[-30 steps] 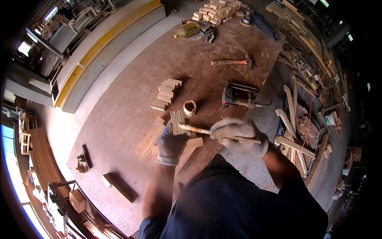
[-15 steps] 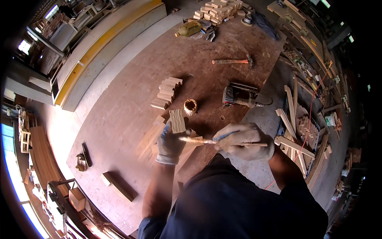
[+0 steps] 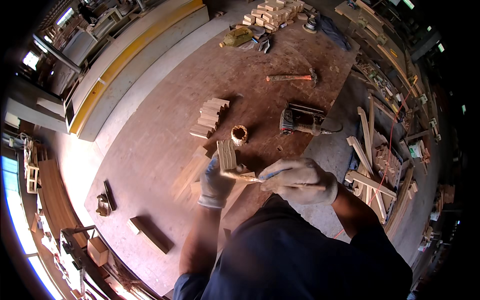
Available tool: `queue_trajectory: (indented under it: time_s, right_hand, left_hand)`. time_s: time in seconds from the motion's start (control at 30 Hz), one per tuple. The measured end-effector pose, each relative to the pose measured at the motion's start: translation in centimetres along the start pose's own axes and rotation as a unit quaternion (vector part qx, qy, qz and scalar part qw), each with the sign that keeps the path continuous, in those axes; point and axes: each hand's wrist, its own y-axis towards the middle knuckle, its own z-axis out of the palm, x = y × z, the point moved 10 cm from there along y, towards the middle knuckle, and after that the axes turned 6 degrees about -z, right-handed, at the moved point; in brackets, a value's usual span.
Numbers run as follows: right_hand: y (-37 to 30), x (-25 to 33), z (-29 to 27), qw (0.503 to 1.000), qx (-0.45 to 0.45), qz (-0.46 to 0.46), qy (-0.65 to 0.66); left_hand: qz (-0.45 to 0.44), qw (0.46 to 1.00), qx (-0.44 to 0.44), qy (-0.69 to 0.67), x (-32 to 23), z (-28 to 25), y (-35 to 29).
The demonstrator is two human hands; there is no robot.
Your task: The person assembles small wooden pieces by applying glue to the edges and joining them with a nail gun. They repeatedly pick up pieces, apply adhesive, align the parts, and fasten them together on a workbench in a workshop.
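Observation:
My left hand point(image 3: 216, 186), in a pale work glove with bluish fingers, is closed around a small wooden block point(image 3: 226, 154). Wavy streaks run along the block's upward face. In my gloved right hand point(image 3: 300, 181) is a thin brush point(image 3: 245, 177), its pale, wet-looking end at the block's lower edge; whether it touches is unclear. Just beyond the block stands a small round pot point(image 3: 240, 142) with a crusted rim and dark inside. Pale wood strips point(image 3: 190, 172) lie on the table under my left hand. A row of wooden blocks point(image 3: 209, 118) sits past them.
A nail gun point(image 3: 302, 121) with a hose lies on the brown table point(image 3: 165, 120) to the right, a hammer point(image 3: 290, 77) farther off. At the back are a yellowish bottle point(image 3: 237, 36) and a block pile point(image 3: 275, 15). A wood piece point(image 3: 150, 234) lies near left; lumber point(image 3: 372, 185) fills the right.
My right hand has moved left, bringing the brush toward the block's lower edge. The block in my left hand has shifted slightly right and nearer to me.

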Motion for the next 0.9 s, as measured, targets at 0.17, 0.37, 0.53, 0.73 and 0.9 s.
queue_trajectory:
  time_s: [0.17, 0.37, 0.53, 0.73, 0.9]
  right_hand:
    - [-1.2, -3.0, -3.1, 0.989, -0.093, 0.110, 0.040]
    - [-2.1, -7.4, -6.2, 0.959, -0.213, 0.170, 0.077]
    - [-3.1, -8.1, -5.7, 0.927, -0.236, 0.214, 0.195]
    - [-5.0, -9.6, -7.9, 0.903, -0.326, 0.241, 0.144]
    - [-4.8, -13.5, -7.8, 0.886, -0.361, 0.253, 0.145]
  left_hand:
    - [0.099, 0.841, -0.129, 0.516, -2.8, 3.5, -1.1]
    - [0.093, 0.840, -0.129, 0.519, -2.4, 2.2, -1.4]
    - [0.080, 0.842, -0.138, 0.515, -2.7, 3.1, -1.7]
    - [0.128, 0.757, -0.137, 0.625, -3.5, 5.5, -2.2]
    - [0.124, 0.767, -0.140, 0.613, -3.4, 4.3, -2.1]
